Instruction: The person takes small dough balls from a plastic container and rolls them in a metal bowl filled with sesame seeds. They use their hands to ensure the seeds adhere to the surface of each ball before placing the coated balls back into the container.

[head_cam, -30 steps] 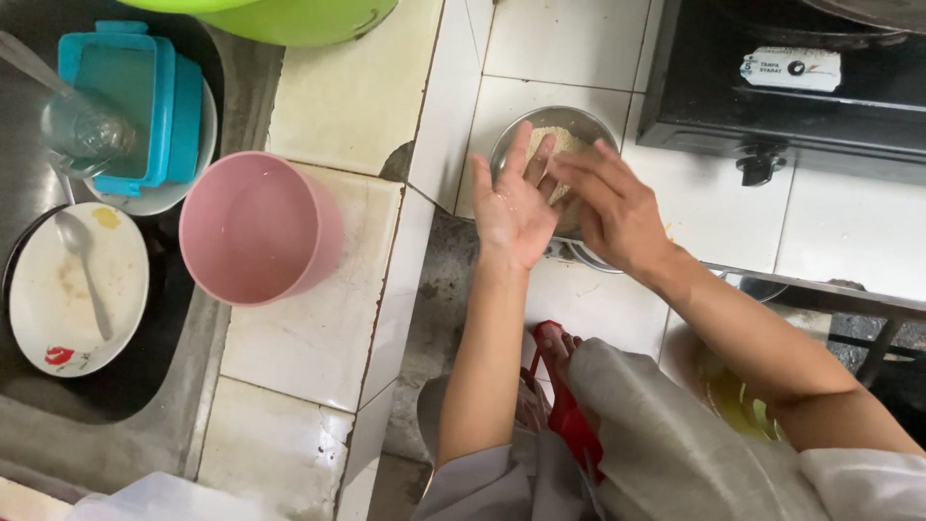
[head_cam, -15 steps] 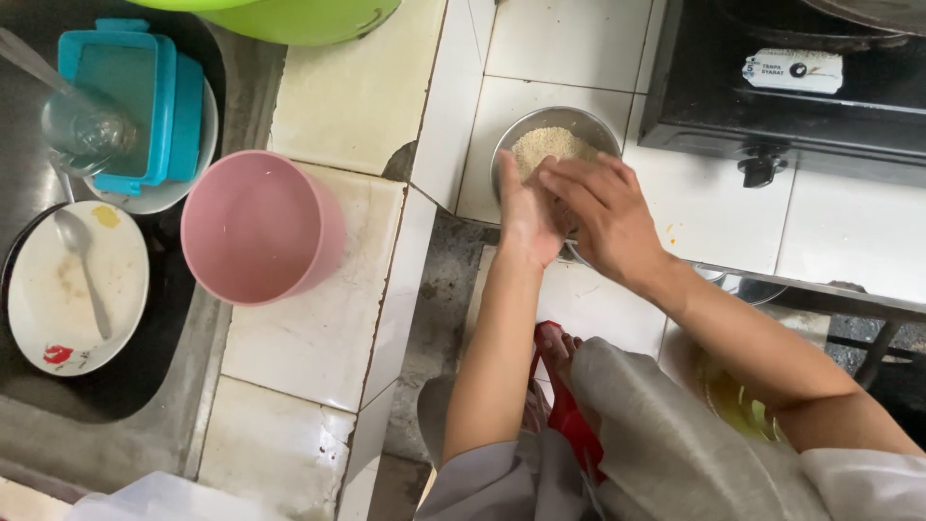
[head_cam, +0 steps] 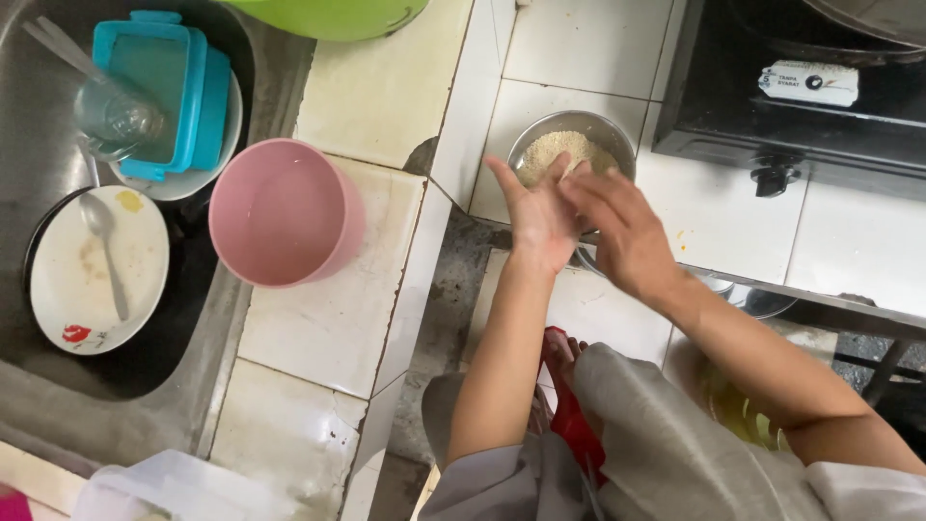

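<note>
Hands: left hand [head_cam: 542, 220] spread, palm up; right hand [head_cam: 617, 232] flat across it, fingers [head_cam: 580, 183] brushing the left palm; neither holds anything.
Bowl: round steel bowl of pale grains [head_cam: 573, 154] sits directly beneath and just beyond both hands, on the white tiled counter [head_cam: 386, 87]; being round, it has no long axis.
Nearer hand: both overlap its near rim, about equally close.
Surface: stove [head_cam: 801, 87] just right of the bowl; pink tub [head_cam: 282, 214] to the left, near the sink [head_cam: 29, 386] edge.
</note>
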